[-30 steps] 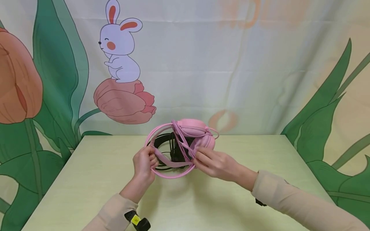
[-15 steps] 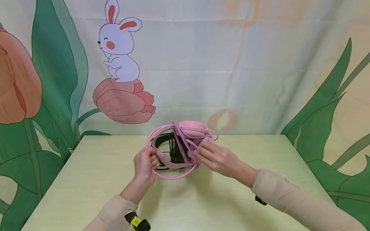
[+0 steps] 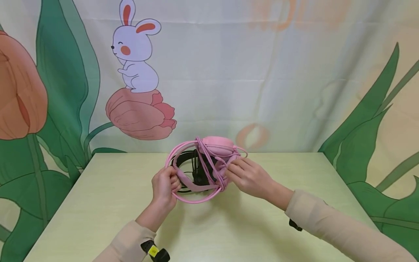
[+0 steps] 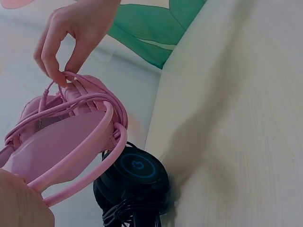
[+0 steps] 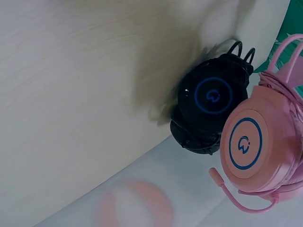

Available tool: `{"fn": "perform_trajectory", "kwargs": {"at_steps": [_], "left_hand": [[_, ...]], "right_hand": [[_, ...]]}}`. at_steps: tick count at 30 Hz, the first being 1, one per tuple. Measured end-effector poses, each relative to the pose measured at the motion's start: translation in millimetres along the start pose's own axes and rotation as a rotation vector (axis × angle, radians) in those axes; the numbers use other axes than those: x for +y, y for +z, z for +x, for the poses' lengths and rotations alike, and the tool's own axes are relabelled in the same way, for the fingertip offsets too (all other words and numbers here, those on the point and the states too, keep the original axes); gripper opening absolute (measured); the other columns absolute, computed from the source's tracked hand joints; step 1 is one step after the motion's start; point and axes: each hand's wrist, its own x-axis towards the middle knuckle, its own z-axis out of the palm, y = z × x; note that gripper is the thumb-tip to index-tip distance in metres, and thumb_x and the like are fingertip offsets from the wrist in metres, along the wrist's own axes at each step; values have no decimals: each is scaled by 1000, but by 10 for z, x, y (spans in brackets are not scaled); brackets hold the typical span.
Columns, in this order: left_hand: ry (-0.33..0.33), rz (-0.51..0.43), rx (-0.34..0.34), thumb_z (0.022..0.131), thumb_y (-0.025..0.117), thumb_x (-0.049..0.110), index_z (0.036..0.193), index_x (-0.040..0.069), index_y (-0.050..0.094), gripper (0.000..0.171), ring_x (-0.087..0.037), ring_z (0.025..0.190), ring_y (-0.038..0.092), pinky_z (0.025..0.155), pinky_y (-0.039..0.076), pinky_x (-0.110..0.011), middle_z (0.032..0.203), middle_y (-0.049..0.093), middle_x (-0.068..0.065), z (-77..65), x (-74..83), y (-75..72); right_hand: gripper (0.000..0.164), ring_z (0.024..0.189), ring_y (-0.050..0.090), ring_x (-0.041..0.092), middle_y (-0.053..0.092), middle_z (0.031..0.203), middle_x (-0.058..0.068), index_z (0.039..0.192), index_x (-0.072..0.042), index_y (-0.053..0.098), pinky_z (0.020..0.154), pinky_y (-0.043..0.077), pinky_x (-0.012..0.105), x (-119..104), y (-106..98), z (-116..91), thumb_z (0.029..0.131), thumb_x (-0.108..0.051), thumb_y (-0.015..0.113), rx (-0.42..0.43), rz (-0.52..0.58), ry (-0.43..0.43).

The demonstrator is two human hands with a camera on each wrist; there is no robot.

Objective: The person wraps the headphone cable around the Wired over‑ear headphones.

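A pink headset [image 3: 217, 142] is held up over the table, its thin cable [image 4: 61, 109] wound around the band and ear cups. My left hand [image 3: 164, 185] grips the headband at its left end; part of that hand [image 4: 21, 203] shows in the left wrist view's corner. With thumb and fingertips, my right hand [image 3: 250, 178] pinches a strand of the pink cable close to the lower ear cup. In the right wrist view, the ear cup [image 5: 245, 144] bears a round blue-ringed logo, and a short microphone boom [image 5: 232, 196] sticks out; my right hand is outside that view.
Behind the pink headset, a black headset [image 3: 202, 171] with bundled cable lies on the pale table [image 3: 108, 203]. Its blue-ringed ear cup [image 5: 213, 97] shows in the right wrist view. A printed cloth [image 3: 209, 72] with a rabbit and tulips hangs along the table's far edge.
My right hand has shifted slightly right and up, drawing the pinched cable strand with it. The left hand and the pink headset stay almost where they were.
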Motion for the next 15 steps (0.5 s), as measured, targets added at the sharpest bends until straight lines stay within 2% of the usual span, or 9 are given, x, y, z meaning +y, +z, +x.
{"fn": "perform_trajectory", "kwargs": {"at_steps": [6,11,15], "left_hand": [[6,12,-72,78,37,-4,66,10,35,18,-4,35,21,38,14,-21,42,25,9,-12,-9,9],[8,-2,-122,76,35,-6,63,11,31,22,-5,35,20,40,12,-23,42,25,9,-37,-4,23],[-6,-23,-142,76,34,-6,58,14,29,27,-6,35,19,41,10,-24,42,25,9,-51,12,23]], "right_hand": [[18,87,59,20,65,91,1,90,-10,65,82,49,31,15,8,41,90,-14,48,-127,58,39],[19,97,57,20,64,100,3,100,-9,64,89,46,34,-8,23,40,88,-14,49,-200,113,52],[34,109,55,22,61,114,7,117,-7,59,96,41,39,-35,47,-15,91,-27,51,-233,101,52]]}}
